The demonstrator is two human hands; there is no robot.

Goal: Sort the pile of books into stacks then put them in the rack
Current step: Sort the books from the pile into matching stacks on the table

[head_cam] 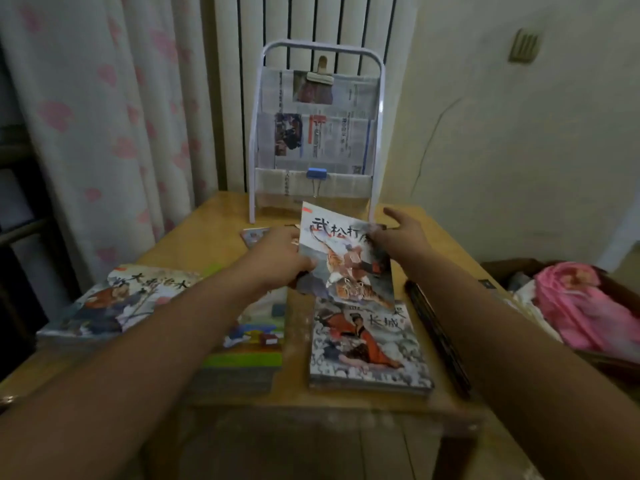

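Landmark: light wooden table (221, 216). On its near part, three book stacks. Right stack topped by a grey-white cover with an orange-robed figure (367, 344). Middle stack topped by a green-edged colourful cover (256, 344), partly hidden by the left forearm. Left stack topped by a painted cover with a dark-robed figure (114, 303).

Above table centre, a thin book with a tiger cover (346, 261), tilted, lifted off the stacks. Left hand (280, 258) grips its left edge, fingers curled. Right hand (398, 230) at its upper right edge, fingers spread; whether it actually holds cannot be told.

Table's far edge: white tube-frame rack (252, 161) holding newspapers, blue binder clip (317, 173) on lowest pocket.
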